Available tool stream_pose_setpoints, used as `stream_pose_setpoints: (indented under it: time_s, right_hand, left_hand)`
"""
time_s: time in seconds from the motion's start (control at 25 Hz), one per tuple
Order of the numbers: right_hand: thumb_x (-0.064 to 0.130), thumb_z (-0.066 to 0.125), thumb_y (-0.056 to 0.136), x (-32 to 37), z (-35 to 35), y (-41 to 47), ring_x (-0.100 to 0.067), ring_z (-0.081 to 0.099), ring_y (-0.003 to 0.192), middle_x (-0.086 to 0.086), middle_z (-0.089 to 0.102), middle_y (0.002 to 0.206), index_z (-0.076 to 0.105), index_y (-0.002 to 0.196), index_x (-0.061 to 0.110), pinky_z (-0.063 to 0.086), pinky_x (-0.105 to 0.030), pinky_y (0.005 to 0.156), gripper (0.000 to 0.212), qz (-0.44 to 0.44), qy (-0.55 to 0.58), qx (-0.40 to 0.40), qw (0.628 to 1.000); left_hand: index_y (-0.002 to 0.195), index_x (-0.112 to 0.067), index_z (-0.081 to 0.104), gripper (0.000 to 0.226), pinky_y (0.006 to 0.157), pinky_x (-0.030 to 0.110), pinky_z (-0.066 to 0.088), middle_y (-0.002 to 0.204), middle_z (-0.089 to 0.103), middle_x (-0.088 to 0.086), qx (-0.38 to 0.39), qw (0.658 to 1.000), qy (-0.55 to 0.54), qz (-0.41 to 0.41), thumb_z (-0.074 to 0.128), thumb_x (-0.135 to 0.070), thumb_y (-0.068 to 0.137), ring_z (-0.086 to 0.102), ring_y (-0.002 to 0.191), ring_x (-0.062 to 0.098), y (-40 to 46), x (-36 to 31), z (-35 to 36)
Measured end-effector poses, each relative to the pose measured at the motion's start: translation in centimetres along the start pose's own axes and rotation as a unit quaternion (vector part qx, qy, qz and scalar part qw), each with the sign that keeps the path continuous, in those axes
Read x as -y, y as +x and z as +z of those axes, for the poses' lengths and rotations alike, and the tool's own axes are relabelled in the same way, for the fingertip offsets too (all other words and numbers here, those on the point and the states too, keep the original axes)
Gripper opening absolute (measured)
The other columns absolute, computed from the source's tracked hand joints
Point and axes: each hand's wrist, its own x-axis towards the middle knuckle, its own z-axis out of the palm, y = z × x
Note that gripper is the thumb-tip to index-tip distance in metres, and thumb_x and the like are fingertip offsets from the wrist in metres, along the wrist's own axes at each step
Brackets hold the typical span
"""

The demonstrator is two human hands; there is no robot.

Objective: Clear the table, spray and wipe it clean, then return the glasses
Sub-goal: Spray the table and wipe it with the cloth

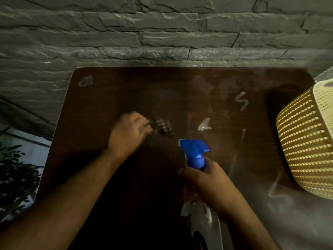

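1. You have one spray bottle (195, 154) in view, with a blue trigger head and a clear body; what is inside cannot be made out.
2. Your right hand (207, 184) is wrapped around the bottle's neck, holding it over the near middle of the table (100, 98), nozzle pointing away from you.
3. Your left hand (128, 133) is blurred but curled, gripping one checked cloth (163, 126) pressed on the table top near the centre.
4. The one dark brown table stands against a grey stone wall (162, 33); pale smears and streaks (241, 101) lie across its right half.
5. One woven yellow basket (306, 141) sits at the table's right edge; its contents are hidden.
6. No glasses show on the table.
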Motion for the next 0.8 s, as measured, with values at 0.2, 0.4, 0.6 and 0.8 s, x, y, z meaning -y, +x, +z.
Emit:
stream_pose_setpoints:
  time_s: [0.2, 0.4, 0.6, 0.8]
  right_hand:
    - [0.019, 0.067, 0.087, -1.0, -0.6, -1.1, -0.021, 0.064, 0.057, -0.007, 0.067, 0.066, 0.058, 0.103, 0.019, 0.055, -0.031, 0.060, 0.018, -0.003, -0.024, 0.011, 1.000]
    - [0.019, 0.066, 0.087, -2.2, -1.9, -2.3, -0.021, 0.064, 0.060, -0.008, 0.067, 0.069, 0.060, 0.101, 0.019, 0.058, -0.040, 0.067, 0.015, -0.001, -0.036, 0.015, 0.999]
    - [0.022, 0.067, 0.088, -3.7, -2.4, -3.1, -0.020, 0.066, 0.062, -0.005, 0.069, 0.072, 0.056, 0.112, 0.020, 0.059, -0.037, 0.069, 0.026, 0.001, -0.026, 0.036, 0.999]
    - [0.018, 0.063, 0.088, -4.3, -1.6, -4.5, -0.019, 0.064, 0.058, -0.009, 0.069, 0.071, 0.059, 0.105, 0.017, 0.055, -0.033, 0.063, 0.017, -0.023, -0.055, 0.037, 0.998]
  left_hand:
    - [0.109, -0.013, 0.060, 0.026, 0.082, 0.042, 0.042, 0.114, 0.056, 0.011, -0.032, 0.981, 0.019, -0.192, 0.056, -0.034, 0.093, 0.050, 0.104, 0.032, 5.1, -4.0, 0.9]
    - [0.100, -0.018, 0.067, 0.026, 0.075, 0.037, 0.048, 0.100, 0.061, 0.004, -0.004, 0.995, 0.013, 0.102, 0.055, -0.038, 0.089, 0.056, 0.088, 0.025, -4.5, -2.8, 1.3]
    - [0.104, -0.014, 0.060, 0.025, 0.082, 0.045, 0.047, 0.109, 0.058, 0.014, -0.088, 0.961, 0.042, -0.257, 0.056, -0.035, 0.092, 0.052, 0.101, 0.036, 0.7, -1.0, 0.6]
    - [0.104, -0.019, 0.066, 0.032, 0.076, 0.035, 0.046, 0.102, 0.059, 0.001, 0.034, 0.992, -0.018, 0.118, 0.048, -0.042, 0.089, 0.052, 0.090, 0.021, -8.8, -5.9, 1.9]
